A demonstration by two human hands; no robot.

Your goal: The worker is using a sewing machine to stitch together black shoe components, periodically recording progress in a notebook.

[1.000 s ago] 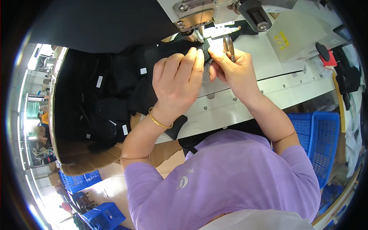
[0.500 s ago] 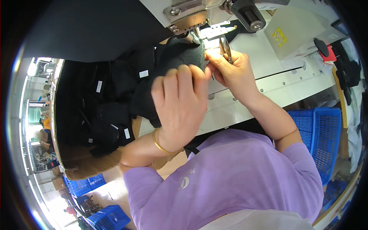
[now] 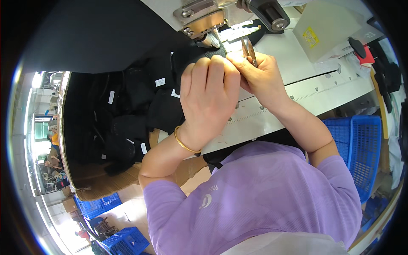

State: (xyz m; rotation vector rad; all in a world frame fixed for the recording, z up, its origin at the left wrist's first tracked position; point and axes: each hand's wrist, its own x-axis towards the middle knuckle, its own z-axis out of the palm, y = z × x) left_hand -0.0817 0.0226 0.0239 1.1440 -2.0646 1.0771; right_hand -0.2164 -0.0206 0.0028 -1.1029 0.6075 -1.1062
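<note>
My left hand (image 3: 210,95), with a gold bangle (image 3: 185,144) on its wrist, is curled over a black fabric piece (image 3: 193,57) just below the sewing machine's presser foot (image 3: 208,40). Its fingertips meet those of my right hand (image 3: 263,78). That hand grips small metal thread snips (image 3: 248,47), blades pointing up toward the lit needle area. The fabric under my left palm is hidden.
The sewing machine head (image 3: 204,15) stands on a white table (image 3: 310,95). A brown carton (image 3: 97,189) on the left holds a pile of black pieces with white tags (image 3: 127,114). Blue crates (image 3: 359,148) stand at the right and lower left.
Both hands have risen toward the needle area and sit closer to the camera. My left hand has curled tighter over the black fabric piece.
</note>
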